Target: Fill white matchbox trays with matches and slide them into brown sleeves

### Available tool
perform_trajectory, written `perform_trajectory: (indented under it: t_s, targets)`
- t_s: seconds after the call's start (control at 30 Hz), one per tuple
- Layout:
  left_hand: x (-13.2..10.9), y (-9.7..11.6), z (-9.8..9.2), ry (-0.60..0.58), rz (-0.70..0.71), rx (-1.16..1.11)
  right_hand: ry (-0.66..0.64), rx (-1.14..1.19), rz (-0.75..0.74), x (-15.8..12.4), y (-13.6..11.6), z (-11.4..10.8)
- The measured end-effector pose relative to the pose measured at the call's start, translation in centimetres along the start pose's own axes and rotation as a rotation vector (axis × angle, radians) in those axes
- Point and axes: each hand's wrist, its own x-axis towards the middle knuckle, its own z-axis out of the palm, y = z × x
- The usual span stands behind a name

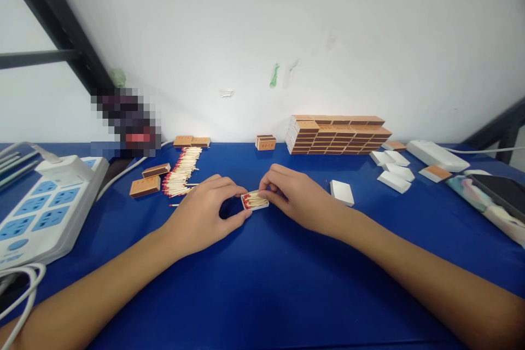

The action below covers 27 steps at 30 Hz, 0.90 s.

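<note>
A small white matchbox tray (pixel 260 208) lies on the blue table, with red-tipped matches (pixel 251 199) in it. My left hand (pixel 200 213) grips the tray's left end between thumb and forefinger. At its right end, my right hand (pixel 299 197) is closed, thumb and fingers pinched at the plain ends of the matches. The fingertips partly hide that end. A long heap of loose matches (pixel 182 172) with red heads lies beyond my left hand. Just right of my right hand is a white tray piece (pixel 342 192).
Stacked matchboxes (pixel 340 136) stand against the wall, and a separate pair (pixel 266 143) is left of them. More boxes (pixel 145 186) lie at left. White trays (pixel 394 180) are scattered at right, near a phone (pixel 504 191). A power strip (pixel 45 213) with cables occupies the left side.
</note>
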Motion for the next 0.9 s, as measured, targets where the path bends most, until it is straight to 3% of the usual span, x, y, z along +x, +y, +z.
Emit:
perform_trajectory:
  t_s: [0.23, 0.37, 0.9]
  targets:
    - [-0.1, 0.1, -0.1, -0.009, 0.011, -0.007, 0.027, 0.025, -0.048, -0.4, 0.0, -0.9]
    - [-0.1, 0.1, -0.1, -0.007, 0.013, -0.003, -0.045, 0.021, -0.064, -0.6, 0.4, -1.7]
    - [0.1, 0.1, -0.1, -0.017, 0.008, 0.008, -0.099, 0.131, -0.026, -0.4, 0.7, -0.8]
